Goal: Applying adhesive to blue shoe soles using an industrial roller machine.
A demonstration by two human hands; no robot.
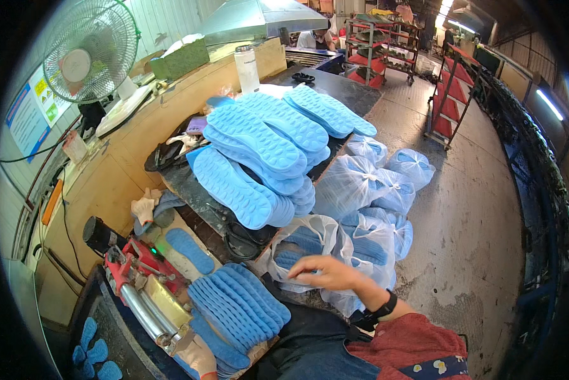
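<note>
My right hand [326,273], a dark watch on its wrist, hovers over an opened clear plastic bag [327,235] of blue insoles. Its fingers are apart and slightly bent, with nothing seen in them. At the lower edge, my left hand [197,356] is beside the steel rollers [148,313] of a small red press [150,259] and a blue insole. Its fingers are partly hidden. A leaning row of blue insoles [240,301] stands between my hands, and a single insole [189,250] lies flat on the board beyond the press.
Large stacks of light-blue insoles [259,139] cover the dark table. Tied bags of insoles [354,183] are piled on the floor at its right. A fan [88,54] and a bottle [246,68] stand on the ledge. A beige glove or gloved hand [146,206] is past the press. Red-shelved racks [452,95] stand farther off.
</note>
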